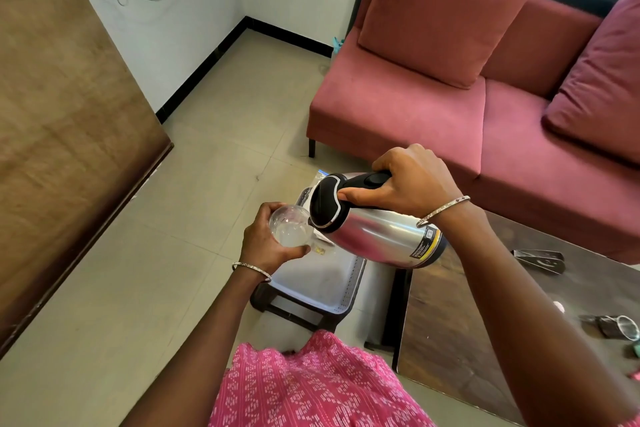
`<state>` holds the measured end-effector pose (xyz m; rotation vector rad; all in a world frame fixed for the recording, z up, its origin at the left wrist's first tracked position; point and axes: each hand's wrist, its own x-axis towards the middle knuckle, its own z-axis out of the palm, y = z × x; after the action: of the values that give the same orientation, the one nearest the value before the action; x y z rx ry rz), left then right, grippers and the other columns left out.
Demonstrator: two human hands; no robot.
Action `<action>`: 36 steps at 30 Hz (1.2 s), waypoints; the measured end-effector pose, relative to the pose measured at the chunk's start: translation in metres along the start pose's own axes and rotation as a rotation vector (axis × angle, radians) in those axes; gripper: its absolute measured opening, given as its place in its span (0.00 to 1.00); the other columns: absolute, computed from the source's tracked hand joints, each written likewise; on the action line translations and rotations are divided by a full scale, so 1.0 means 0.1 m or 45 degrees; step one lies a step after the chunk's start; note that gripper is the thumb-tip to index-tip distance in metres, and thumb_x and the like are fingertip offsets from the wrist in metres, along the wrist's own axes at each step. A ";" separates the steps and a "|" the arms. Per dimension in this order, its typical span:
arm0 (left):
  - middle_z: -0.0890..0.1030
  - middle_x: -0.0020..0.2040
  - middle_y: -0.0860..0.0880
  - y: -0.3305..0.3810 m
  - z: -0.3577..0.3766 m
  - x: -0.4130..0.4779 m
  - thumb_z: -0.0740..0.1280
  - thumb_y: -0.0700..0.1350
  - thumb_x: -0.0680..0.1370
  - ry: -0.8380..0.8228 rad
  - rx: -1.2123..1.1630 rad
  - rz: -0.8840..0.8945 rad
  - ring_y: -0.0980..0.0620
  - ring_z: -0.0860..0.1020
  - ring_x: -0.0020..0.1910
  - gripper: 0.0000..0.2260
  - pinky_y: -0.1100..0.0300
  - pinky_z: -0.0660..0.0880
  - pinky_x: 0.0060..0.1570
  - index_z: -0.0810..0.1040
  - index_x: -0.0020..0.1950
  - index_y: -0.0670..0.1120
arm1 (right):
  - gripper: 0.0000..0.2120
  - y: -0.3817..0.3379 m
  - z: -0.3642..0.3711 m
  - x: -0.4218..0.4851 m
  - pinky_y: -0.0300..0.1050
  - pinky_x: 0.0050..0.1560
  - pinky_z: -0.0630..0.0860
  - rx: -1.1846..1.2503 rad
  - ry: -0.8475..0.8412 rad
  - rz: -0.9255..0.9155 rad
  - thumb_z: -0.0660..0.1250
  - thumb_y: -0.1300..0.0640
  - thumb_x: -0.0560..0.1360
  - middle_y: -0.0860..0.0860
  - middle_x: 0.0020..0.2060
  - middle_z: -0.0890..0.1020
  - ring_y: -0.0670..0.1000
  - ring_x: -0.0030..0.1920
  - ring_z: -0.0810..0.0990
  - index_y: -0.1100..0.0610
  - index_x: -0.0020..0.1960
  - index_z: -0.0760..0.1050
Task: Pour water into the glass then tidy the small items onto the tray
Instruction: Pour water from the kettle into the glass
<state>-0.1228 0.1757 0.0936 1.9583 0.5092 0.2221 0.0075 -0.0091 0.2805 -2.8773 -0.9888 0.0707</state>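
Note:
My right hand [408, 184] grips the black handle of a steel kettle [377, 236], tipped to the left with its black lid end over a clear glass [289, 225]. My left hand [266, 243] holds the glass from the left, and water lies in it. Both are held above a silver tray [322, 284] resting on a small dark stool. A small clear packet lies on the tray just under the glass, partly hidden. On the dark wooden table at the right lie metal tongs [540, 260] and a small metal strainer [613, 326].
A pink sofa [415, 114] with cushions stands behind the tray. A wooden door [69, 114] is at the left. The dark table [467, 322] fills the right foreground, with small items at its right edge. Beige floor tiles surround the stool.

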 end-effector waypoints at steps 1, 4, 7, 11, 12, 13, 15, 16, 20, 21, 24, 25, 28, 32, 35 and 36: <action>0.77 0.52 0.59 0.00 0.00 0.00 0.84 0.48 0.54 0.002 0.000 0.001 0.55 0.78 0.50 0.38 0.68 0.73 0.46 0.71 0.59 0.50 | 0.38 0.00 0.00 0.01 0.43 0.27 0.56 0.002 0.001 0.001 0.64 0.21 0.60 0.51 0.20 0.62 0.54 0.25 0.61 0.56 0.25 0.59; 0.78 0.53 0.57 -0.02 0.00 0.02 0.84 0.48 0.54 -0.006 0.004 0.001 0.54 0.78 0.51 0.38 0.67 0.73 0.47 0.71 0.60 0.50 | 0.39 -0.01 0.01 0.01 0.43 0.27 0.56 0.002 -0.006 -0.001 0.64 0.20 0.60 0.51 0.20 0.61 0.54 0.25 0.60 0.56 0.25 0.58; 0.78 0.54 0.56 -0.02 0.00 0.03 0.84 0.49 0.54 -0.014 0.012 -0.007 0.53 0.78 0.51 0.38 0.70 0.72 0.46 0.71 0.60 0.51 | 0.38 0.00 0.02 0.02 0.43 0.27 0.56 0.001 -0.009 -0.002 0.64 0.20 0.60 0.50 0.20 0.61 0.53 0.24 0.60 0.56 0.25 0.59; 0.77 0.54 0.57 -0.03 0.02 0.04 0.84 0.49 0.55 -0.012 0.025 -0.003 0.54 0.77 0.51 0.38 0.73 0.70 0.44 0.71 0.60 0.50 | 0.38 0.03 0.03 0.03 0.43 0.26 0.55 0.001 -0.015 0.000 0.64 0.20 0.60 0.50 0.21 0.62 0.52 0.24 0.61 0.55 0.25 0.59; 0.77 0.53 0.57 -0.03 0.03 0.04 0.84 0.49 0.54 -0.008 0.027 -0.002 0.54 0.77 0.50 0.38 0.73 0.70 0.44 0.71 0.60 0.50 | 0.38 0.04 0.04 0.03 0.43 0.26 0.55 0.002 -0.015 0.001 0.64 0.20 0.60 0.50 0.21 0.62 0.52 0.24 0.61 0.56 0.25 0.60; 0.77 0.53 0.57 -0.03 0.04 0.04 0.84 0.49 0.54 -0.004 0.029 -0.004 0.54 0.77 0.50 0.38 0.71 0.71 0.45 0.71 0.60 0.50 | 0.38 0.05 0.04 0.02 0.43 0.26 0.56 0.006 -0.015 0.002 0.64 0.20 0.60 0.50 0.21 0.63 0.52 0.24 0.61 0.56 0.25 0.60; 0.78 0.53 0.57 -0.03 0.05 0.05 0.84 0.48 0.54 0.002 0.031 -0.012 0.54 0.77 0.50 0.38 0.68 0.72 0.46 0.71 0.60 0.50 | 0.39 0.08 0.05 0.02 0.43 0.27 0.57 0.022 -0.010 0.006 0.64 0.20 0.60 0.51 0.20 0.63 0.54 0.24 0.62 0.57 0.26 0.61; 0.78 0.53 0.57 -0.03 0.06 0.05 0.84 0.48 0.54 0.003 0.030 -0.016 0.54 0.77 0.50 0.38 0.68 0.72 0.46 0.71 0.60 0.50 | 0.39 0.10 0.06 0.01 0.44 0.27 0.58 0.037 -0.006 0.009 0.64 0.21 0.60 0.51 0.20 0.63 0.54 0.25 0.62 0.58 0.26 0.61; 0.77 0.53 0.58 -0.03 0.08 0.07 0.84 0.49 0.54 0.002 0.040 -0.019 0.56 0.77 0.49 0.38 0.75 0.69 0.43 0.71 0.60 0.51 | 0.40 0.21 0.10 -0.03 0.45 0.26 0.60 0.145 0.020 0.048 0.66 0.21 0.60 0.52 0.20 0.64 0.56 0.26 0.63 0.59 0.26 0.62; 0.77 0.52 0.59 -0.04 0.08 0.07 0.84 0.49 0.53 0.006 0.039 -0.023 0.56 0.77 0.49 0.38 0.76 0.69 0.43 0.71 0.59 0.52 | 0.40 0.24 0.13 -0.05 0.45 0.27 0.61 0.188 0.017 0.070 0.66 0.21 0.59 0.52 0.20 0.64 0.55 0.26 0.63 0.59 0.27 0.63; 0.77 0.51 0.61 -0.05 0.09 0.09 0.84 0.49 0.53 0.020 0.039 -0.043 0.56 0.78 0.49 0.38 0.72 0.70 0.44 0.71 0.58 0.53 | 0.41 0.33 0.25 -0.09 0.45 0.28 0.60 0.329 0.017 0.157 0.67 0.20 0.57 0.51 0.20 0.63 0.52 0.26 0.61 0.60 0.28 0.63; 0.77 0.51 0.61 -0.05 0.09 0.09 0.84 0.49 0.53 0.019 0.039 -0.046 0.56 0.78 0.49 0.38 0.72 0.70 0.44 0.71 0.58 0.53 | 0.42 0.36 0.30 -0.11 0.45 0.28 0.59 0.383 0.019 0.194 0.67 0.20 0.56 0.50 0.21 0.62 0.51 0.26 0.60 0.61 0.28 0.62; 0.78 0.53 0.59 -0.08 0.08 0.10 0.84 0.49 0.53 0.016 0.029 -0.060 0.55 0.78 0.50 0.38 0.75 0.70 0.44 0.71 0.58 0.54 | 0.45 0.42 0.49 -0.14 0.44 0.27 0.58 0.541 0.020 0.331 0.67 0.19 0.54 0.48 0.21 0.61 0.48 0.25 0.59 0.63 0.29 0.64; 0.79 0.54 0.55 -0.13 0.04 0.09 0.85 0.49 0.53 0.002 0.048 -0.062 0.54 0.78 0.52 0.38 0.76 0.70 0.46 0.71 0.59 0.52 | 0.45 0.48 0.83 -0.21 0.46 0.27 0.61 0.686 0.040 0.534 0.67 0.18 0.53 0.49 0.21 0.66 0.50 0.25 0.63 0.64 0.32 0.71; 0.79 0.54 0.56 -0.19 -0.03 0.09 0.85 0.48 0.53 0.021 0.061 -0.080 0.55 0.78 0.52 0.38 0.77 0.70 0.47 0.72 0.59 0.51 | 0.37 0.44 1.13 -0.24 0.47 0.27 0.70 0.793 0.025 0.637 0.68 0.20 0.55 0.50 0.22 0.78 0.50 0.25 0.73 0.56 0.34 0.80; 0.79 0.54 0.56 -0.20 -0.07 0.09 0.85 0.47 0.53 0.032 0.066 -0.085 0.55 0.78 0.52 0.38 0.77 0.70 0.47 0.72 0.59 0.51 | 0.33 0.40 1.24 -0.24 0.45 0.27 0.70 0.818 0.025 0.655 0.68 0.21 0.57 0.48 0.22 0.78 0.47 0.24 0.73 0.53 0.32 0.79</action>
<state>-0.1219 0.1927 0.0774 1.9874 0.6007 0.1932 0.0032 -0.0455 0.1529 -2.4275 -0.1394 0.3282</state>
